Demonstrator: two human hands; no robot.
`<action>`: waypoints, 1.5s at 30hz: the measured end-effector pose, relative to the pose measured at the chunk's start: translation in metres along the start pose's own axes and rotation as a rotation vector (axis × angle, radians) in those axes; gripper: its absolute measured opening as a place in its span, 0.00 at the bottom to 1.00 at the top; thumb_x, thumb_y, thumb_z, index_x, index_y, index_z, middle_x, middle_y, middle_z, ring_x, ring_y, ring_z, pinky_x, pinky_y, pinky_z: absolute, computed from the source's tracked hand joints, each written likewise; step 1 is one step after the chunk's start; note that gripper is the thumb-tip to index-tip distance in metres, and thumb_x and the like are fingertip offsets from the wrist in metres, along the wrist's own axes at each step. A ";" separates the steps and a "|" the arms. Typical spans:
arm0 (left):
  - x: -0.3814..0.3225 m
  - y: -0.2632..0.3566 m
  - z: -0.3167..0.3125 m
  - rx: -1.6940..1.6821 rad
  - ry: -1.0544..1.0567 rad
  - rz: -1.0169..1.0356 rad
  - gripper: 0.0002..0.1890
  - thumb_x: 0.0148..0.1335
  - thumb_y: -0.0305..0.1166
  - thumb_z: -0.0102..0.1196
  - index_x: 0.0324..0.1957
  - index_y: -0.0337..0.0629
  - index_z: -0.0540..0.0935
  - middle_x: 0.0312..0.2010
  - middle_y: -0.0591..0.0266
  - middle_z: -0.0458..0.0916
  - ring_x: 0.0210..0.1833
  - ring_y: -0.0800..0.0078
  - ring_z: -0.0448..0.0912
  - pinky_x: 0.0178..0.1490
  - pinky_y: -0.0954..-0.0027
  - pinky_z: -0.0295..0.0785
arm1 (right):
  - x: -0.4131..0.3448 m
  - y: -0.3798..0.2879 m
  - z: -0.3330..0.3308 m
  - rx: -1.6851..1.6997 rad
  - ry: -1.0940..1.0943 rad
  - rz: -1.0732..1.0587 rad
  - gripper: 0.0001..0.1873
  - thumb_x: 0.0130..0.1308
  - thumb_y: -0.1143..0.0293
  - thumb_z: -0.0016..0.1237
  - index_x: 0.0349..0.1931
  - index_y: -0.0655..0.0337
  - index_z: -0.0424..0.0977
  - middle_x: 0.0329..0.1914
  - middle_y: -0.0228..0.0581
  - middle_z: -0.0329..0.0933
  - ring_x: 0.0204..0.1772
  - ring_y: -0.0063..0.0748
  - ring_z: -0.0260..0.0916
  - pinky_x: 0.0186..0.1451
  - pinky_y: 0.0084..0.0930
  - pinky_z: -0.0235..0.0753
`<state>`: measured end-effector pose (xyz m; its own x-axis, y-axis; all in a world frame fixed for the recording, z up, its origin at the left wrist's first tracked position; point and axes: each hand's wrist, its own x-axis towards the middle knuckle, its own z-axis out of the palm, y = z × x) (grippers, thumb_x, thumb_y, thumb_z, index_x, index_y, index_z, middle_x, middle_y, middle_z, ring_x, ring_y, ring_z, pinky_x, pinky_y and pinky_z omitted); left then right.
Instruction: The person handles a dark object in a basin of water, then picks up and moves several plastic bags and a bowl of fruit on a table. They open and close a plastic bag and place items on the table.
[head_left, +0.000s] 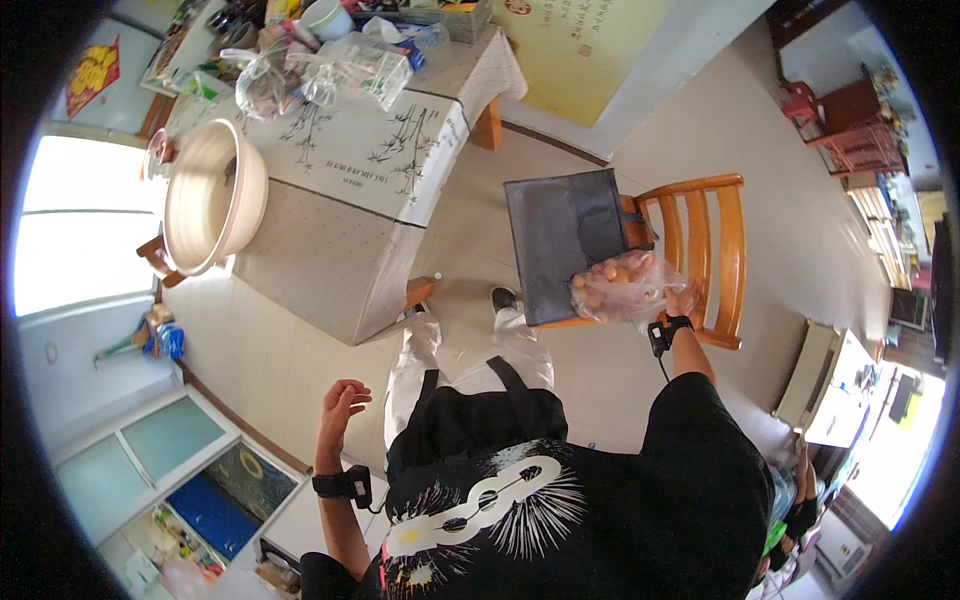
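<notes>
My right hand grips the gathered end of a clear plastic bag. Several round, reddish-orange items, perhaps fruit, show through it; its lower side lies against a dark grey fabric bag. Both bags rest on the seat of a wooden chair, the grey one spreading over most of it. Held away from everything over the floor on the left, my left hand is loosely curled and has nothing in it. Each wrist wears a black strap with a small device.
A cloth-covered table stands ahead to the left. On it are a large cream basin, knotted plastic bags and a white cup. The table's wooden leg is close to my feet. A person's arm shows at far right.
</notes>
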<state>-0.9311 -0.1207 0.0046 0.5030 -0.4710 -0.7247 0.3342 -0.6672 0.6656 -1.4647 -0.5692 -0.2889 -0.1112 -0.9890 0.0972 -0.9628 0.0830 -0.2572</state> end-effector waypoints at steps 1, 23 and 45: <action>-0.004 -0.007 0.002 -0.006 0.014 -0.011 0.11 0.68 0.38 0.44 0.42 0.42 0.75 0.38 0.61 0.80 0.41 0.72 0.79 0.43 0.72 0.72 | 0.004 0.008 0.011 0.001 0.111 -0.118 0.23 0.56 0.58 0.53 0.47 0.65 0.71 0.46 0.55 0.73 0.53 0.54 0.68 0.54 0.45 0.69; -0.032 -0.074 -0.027 -0.358 0.164 0.071 0.11 0.68 0.34 0.41 0.42 0.42 0.76 0.37 0.65 0.81 0.41 0.76 0.78 0.46 0.71 0.71 | -0.020 -0.261 -0.237 0.479 -0.762 -0.260 0.17 0.61 0.66 0.42 0.13 0.57 0.63 0.11 0.25 0.60 0.13 0.14 0.52 0.14 0.18 0.47; -0.108 -0.088 -0.255 0.453 0.994 0.746 0.66 0.30 0.64 0.67 0.69 0.43 0.47 0.70 0.43 0.37 0.73 0.49 0.36 0.66 0.36 0.37 | -0.473 -0.674 -0.407 0.844 -1.069 -1.283 0.16 0.63 0.69 0.40 0.17 0.65 0.65 0.13 0.25 0.59 0.20 0.13 0.53 0.21 0.19 0.53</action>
<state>-0.8115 0.1362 0.0694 0.8802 -0.3149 0.3551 -0.4721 -0.6584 0.5862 -0.8631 -0.1077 0.2302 0.9914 -0.0675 0.1118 0.0731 -0.4219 -0.9037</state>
